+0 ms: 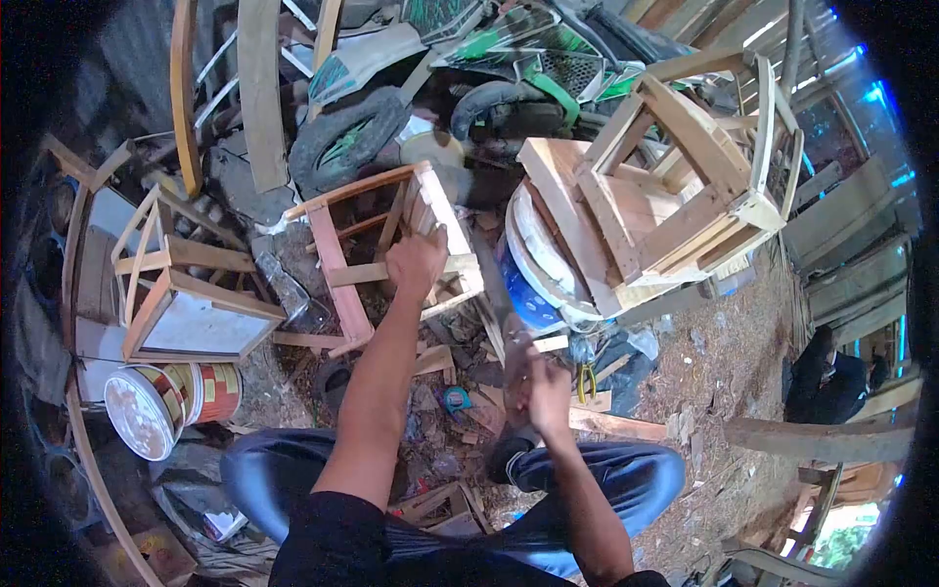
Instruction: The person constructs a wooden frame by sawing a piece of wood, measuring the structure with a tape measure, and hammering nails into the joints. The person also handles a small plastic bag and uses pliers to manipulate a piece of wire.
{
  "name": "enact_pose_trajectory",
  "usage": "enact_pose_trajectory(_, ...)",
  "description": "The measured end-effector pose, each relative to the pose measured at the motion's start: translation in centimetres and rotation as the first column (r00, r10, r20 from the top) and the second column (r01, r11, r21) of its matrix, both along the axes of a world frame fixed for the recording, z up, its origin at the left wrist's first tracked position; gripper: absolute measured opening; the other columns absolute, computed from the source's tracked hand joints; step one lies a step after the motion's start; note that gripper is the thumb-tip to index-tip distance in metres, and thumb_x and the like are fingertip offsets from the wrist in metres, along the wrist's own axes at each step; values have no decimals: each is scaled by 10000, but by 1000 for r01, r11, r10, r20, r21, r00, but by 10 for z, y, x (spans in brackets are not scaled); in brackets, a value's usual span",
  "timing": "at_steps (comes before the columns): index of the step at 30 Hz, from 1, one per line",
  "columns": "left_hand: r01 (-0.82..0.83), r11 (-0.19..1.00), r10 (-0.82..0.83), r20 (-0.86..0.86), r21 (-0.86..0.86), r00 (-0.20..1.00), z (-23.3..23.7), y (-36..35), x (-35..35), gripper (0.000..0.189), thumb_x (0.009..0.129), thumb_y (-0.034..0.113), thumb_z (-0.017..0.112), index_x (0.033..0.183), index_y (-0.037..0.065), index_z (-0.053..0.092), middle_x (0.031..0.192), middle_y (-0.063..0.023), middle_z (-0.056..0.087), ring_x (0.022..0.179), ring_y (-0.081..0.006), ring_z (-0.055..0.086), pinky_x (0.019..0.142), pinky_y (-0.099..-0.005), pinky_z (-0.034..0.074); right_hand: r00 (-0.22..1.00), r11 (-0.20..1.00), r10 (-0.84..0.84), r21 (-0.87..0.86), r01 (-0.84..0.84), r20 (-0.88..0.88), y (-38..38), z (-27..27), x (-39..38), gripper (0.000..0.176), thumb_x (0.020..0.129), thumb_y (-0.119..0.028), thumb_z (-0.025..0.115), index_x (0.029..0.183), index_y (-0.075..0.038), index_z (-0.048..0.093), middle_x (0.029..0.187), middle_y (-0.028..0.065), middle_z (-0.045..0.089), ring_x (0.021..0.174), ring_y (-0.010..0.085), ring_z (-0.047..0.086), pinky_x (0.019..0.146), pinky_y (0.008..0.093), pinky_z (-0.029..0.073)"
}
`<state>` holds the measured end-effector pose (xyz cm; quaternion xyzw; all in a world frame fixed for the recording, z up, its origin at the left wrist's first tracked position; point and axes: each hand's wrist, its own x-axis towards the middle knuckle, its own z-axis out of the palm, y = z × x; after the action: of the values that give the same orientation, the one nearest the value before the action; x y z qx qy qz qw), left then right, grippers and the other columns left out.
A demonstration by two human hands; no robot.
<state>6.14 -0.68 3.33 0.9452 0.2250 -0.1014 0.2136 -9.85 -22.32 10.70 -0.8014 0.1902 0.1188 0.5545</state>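
Your right hand (546, 393) blurred, anything it holds too smeared to tell, your left hand's (418, 262) grip partly hidden, the blue bucket (528, 291) half covered, green-and-white bodywork (499, 49) cropped above, a shadowed person (827, 380) indistinct.

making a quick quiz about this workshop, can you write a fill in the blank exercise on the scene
The hand on the wooden frame is the person's ____ hand.
The pliers on the ground have ____ handles.
The sleeve on that arm is ____ in colour.

Missing words: left; yellow; black.
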Motion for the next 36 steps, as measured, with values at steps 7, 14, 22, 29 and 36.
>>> enact_pose_trajectory(7, 39, 996, -57, 236, 83, 970, -4, 5, -18, 629, 897, 540, 366, 910, 0, 689, 793, -205, 671, 774, -378, 661, 714, -437, 527, 995, 999, -38, 41, 34, 93, 2, -33, 27, 500, 923, -366, 521, 638, 41, 576, 490, 104, 542, 451, 232, 540, 486, 372, 408)
enact_pose_trajectory(14, 537, 836, -527, 448, 116, 722, 8, 46, -71, 226, 842, 280, 578, 966, 104, 646, 967, -126, 655, 905, -340, 603, 779, -456, 470, 907, 704, 394, -683, -194, 149, -33, -108, -25, 387, 886, -322, 526, 1001, 39, 603, 930, 294, 620, 852, 450, 606, 743, 519, 473)
enact_pose_trajectory(22, 535, 836, -470, 343, -123, 813, 53, 65, -106, 230, 855, 201, 558, 1023, 77, 655, 989, -201, 640, 938, -382, 598, 804, -433, 476, 822, 550, 559, -694, -465, -107, -66, -137, -2, 316, 873, -182, 492, 1099, 30, 555, 917, 276, 636, 899, 425, 610, 850, 480, 454)
enact_pose_trajectory(29, 572, 805, -485, 382, -156, 787, 46, 48, -114, 251, 856, 186, 593, 1045, 26, 635, 941, -202, 653, 862, -348, 630, 767, -390, 479, 909, 957, 284, -33, -288, 303, 31, -71, 66, 286, 869, -208, 604, 1085, -20, 614, 946, 217, 652, 827, 312, 643, 751, 401, 496)
enact_pose_trajectory(36, 560, 811, -460, 405, -172, 790, 5, 34, -98, 275, 807, 155, 622, 1069, 74, 643, 1019, -184, 644, 959, -353, 613, 835, -405, 478, 975, 965, 64, 237, -115, 212, 58, -77, 98, 159, 812, -62, 681, 965, -18, 672, 866, 110, 628, 703, 177, 639, 567, 285, 561)
